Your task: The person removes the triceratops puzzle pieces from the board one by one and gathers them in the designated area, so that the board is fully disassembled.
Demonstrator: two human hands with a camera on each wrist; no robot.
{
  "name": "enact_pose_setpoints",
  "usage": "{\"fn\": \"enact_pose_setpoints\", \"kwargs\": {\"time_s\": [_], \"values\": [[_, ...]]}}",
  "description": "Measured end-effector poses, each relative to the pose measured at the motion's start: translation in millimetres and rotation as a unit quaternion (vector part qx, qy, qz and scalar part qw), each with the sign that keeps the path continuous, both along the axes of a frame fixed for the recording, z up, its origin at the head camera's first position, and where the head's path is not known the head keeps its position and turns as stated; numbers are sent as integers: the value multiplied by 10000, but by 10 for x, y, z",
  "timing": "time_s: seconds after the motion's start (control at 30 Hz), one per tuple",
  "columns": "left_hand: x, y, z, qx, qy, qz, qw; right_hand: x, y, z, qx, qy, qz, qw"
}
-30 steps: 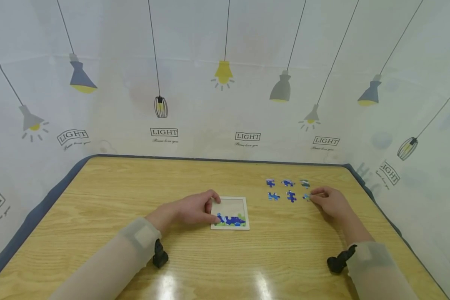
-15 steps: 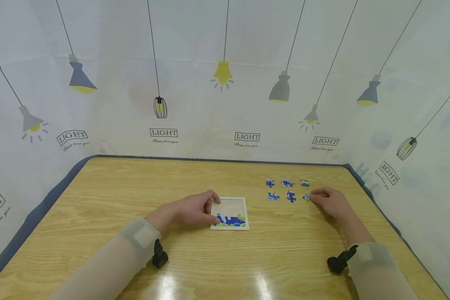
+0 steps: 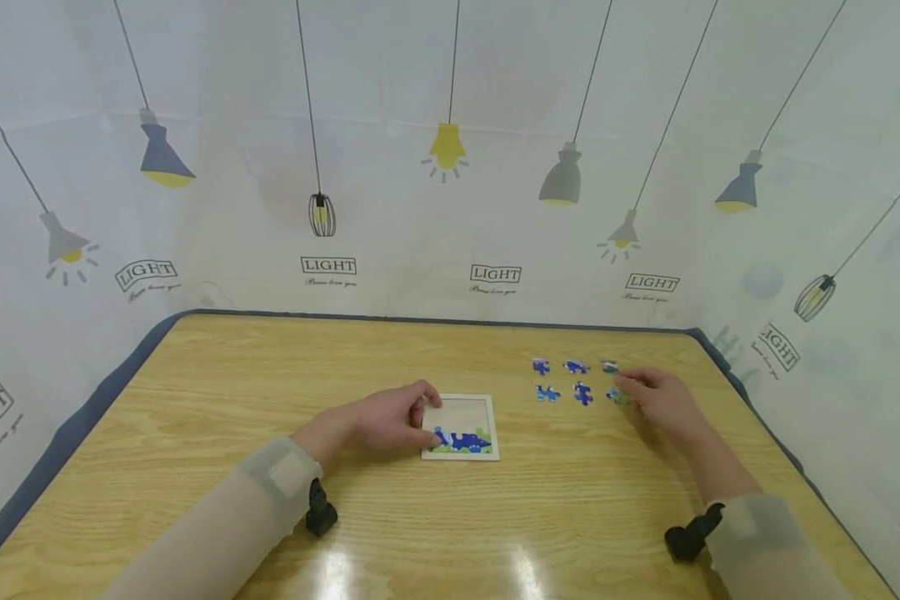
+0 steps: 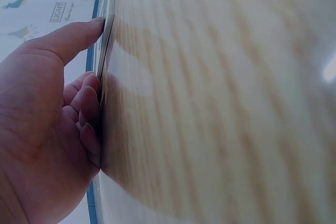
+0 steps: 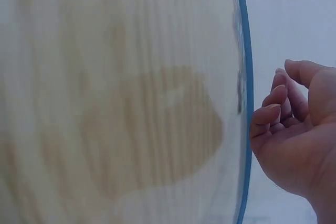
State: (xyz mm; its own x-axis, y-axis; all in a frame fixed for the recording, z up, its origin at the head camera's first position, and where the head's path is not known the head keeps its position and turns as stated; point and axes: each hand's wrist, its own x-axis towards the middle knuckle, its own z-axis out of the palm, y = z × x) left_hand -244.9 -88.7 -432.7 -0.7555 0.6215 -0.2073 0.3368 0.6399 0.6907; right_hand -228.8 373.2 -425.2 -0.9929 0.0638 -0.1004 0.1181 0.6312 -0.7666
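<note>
My left hand (image 3: pixel 390 418) grips the left side of a small white puzzle tray (image 3: pixel 494 417), thumb on its near left corner and index finger by the far one. Inside the tray, blue and green puzzle pieces (image 3: pixel 467 442) fill the near part. In the left wrist view, the thumb of the left hand (image 4: pixel 39 108) lies on the tray's thin edge (image 4: pixel 107 38). My right hand (image 3: pixel 663 404) hovers over the right end of the loose pieces, just above a blue-green puzzle piece (image 3: pixel 617 396). In the right wrist view, nothing shows between the loosely curled fingers of the right hand (image 5: pixel 294 129).
Several loose puzzle pieces lie in two rows right of the tray, among them a dark blue piece (image 3: pixel 582 393), a light blue one (image 3: pixel 547 392) and a greyish one (image 3: pixel 609 366). Behind the wooden table (image 3: pixel 345 342) hangs a white lamp-print cloth (image 3: pixel 390 217).
My right hand has risen off the blue-green piece and shifted slightly away, uncovering more of it. The left hand and tray have stayed put.
</note>
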Motion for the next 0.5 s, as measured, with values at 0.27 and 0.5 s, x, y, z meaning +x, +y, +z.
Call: {"fn": "enact_pose_setpoints", "kwargs": {"time_s": [0.27, 0.5], "values": [[-9, -13, 0, 20, -38, 32, 10000, 62, -699, 162, -500, -22, 951, 9942], [-9, -9, -1, 21, -38, -19, 10000, 126, -1325, 167, -519, -238, 1652, 9846]]}}
